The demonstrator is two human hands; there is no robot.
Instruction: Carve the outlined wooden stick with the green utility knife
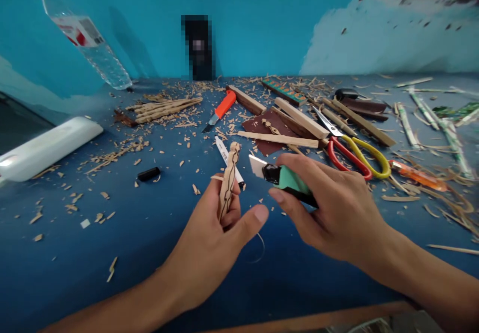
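Observation:
A small wooden stick [229, 178], partly carved and marked with dark wavy outlines, stands nearly upright in my left hand [220, 233]. The fingers wrap its lower part, and the thumb is lifted away to the right. My right hand [333, 203] grips a green and black utility knife [292, 183], its blade out and pointing left toward the stick. Blade and wood are apart. Behind the stick lies a white marker [224, 153], partly hidden by it. The marker's black cap [148, 174] rests farther left.
Wood shavings litter the blue table [93, 283]. Red-and-yellow scissors [348, 153], an orange cutter [222, 108], wooden strips [279, 139] and brown sandpaper [267, 123] lie beyond my hands. A plastic bottle [90, 43] leans at back left.

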